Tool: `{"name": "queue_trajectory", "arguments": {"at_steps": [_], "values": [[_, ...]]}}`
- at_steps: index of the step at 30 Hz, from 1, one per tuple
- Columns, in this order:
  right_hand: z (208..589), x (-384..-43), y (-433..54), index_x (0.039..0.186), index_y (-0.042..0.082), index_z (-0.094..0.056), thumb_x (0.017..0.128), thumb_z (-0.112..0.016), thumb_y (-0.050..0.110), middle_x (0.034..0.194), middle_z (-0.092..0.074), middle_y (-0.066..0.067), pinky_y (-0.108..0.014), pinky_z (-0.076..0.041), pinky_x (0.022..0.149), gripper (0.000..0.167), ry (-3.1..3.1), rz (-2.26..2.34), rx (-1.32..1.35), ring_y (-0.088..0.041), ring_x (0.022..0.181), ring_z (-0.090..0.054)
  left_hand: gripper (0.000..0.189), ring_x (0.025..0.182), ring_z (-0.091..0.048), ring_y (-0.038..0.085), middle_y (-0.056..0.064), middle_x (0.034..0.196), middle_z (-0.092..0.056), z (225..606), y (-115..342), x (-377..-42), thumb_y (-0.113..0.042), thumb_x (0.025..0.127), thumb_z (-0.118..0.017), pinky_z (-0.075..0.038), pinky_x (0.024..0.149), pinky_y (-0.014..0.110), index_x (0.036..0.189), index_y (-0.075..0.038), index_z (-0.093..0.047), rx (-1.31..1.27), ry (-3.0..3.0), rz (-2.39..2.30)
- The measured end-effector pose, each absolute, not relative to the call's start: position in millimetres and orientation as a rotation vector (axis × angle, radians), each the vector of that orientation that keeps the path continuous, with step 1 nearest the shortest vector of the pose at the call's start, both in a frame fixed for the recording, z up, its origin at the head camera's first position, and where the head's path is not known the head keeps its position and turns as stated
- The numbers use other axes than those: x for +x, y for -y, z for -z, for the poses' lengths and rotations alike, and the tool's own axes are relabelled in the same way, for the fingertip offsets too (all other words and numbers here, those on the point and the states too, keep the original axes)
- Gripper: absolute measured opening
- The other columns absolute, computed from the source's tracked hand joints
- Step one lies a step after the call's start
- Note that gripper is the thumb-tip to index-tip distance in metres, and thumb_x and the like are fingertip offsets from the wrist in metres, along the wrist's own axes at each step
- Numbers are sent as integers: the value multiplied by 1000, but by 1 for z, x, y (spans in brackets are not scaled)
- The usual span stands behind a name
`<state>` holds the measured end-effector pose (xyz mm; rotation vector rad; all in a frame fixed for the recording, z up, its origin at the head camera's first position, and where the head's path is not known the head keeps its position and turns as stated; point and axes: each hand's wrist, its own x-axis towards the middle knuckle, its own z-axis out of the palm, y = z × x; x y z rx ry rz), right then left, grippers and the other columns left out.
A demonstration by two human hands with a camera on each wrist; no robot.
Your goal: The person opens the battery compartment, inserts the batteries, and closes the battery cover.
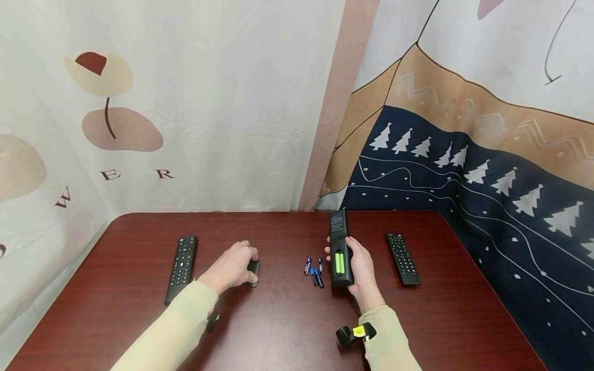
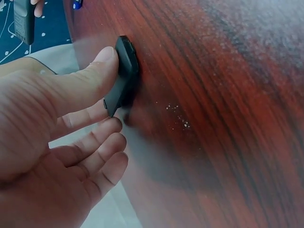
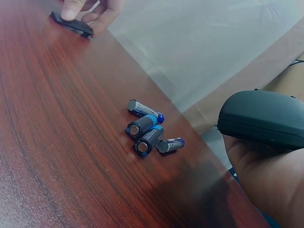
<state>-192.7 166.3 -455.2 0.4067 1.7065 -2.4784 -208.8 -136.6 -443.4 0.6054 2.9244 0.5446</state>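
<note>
In my right hand (image 1: 363, 265) I grip a black remote control (image 1: 341, 232), its back turned up. The battery compartment is uncovered, and two green batteries (image 1: 340, 263) lie side by side in it. Thumb and fingers wrap the remote's sides, and the right wrist view shows its rounded end raised over the table. My left hand (image 1: 234, 265) pinches a small black battery cover (image 2: 126, 71) between thumb and index finger, close over the tabletop. The other left fingers are loosely bent beside it. Several blue and silver batteries (image 3: 149, 140) lie in a loose group between the hands.
A black remote (image 1: 182, 268) lies buttons up on the left of the brown table (image 1: 278, 319), and another remote (image 1: 402, 257) lies on the right. Patterned curtains (image 1: 232, 103) hang along the table's far and right edges. Pale crumbs (image 2: 180, 118) dot the tabletop near the left hand.
</note>
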Motion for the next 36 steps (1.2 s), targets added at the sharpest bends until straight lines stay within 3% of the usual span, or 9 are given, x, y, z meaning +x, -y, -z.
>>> {"name": "queue_trajectory", "arguments": {"at_steps": [12,22,36], "values": [[457,-192,-165,153,10,-42,112,-34,34,146,-57,-19,-39,-57,97,48,-1716,2477,364,-24,103,-71,35,75,-54,19,5,85,-54,443,133,-206,-8,71,-94,-50,69,34,84,-10,-61,548,-2913,-685],[456,-191,-165,153,10,-42,112,-35,35,144,-58,-18,-37,-57,96,48,-1723,2475,360,-22,101,-72,26,77,-58,17,4,85,-56,444,127,-208,2,78,-86,-53,68,33,88,-9,-65,551,-2915,-831],[457,-190,-163,149,6,-46,112,-35,32,142,-58,-22,-37,-59,90,47,-1709,2496,341,-21,95,-72,22,77,-61,13,1,85,-58,445,118,-210,0,81,-85,-53,71,31,93,-9,-68,674,-2954,-1009]]}}
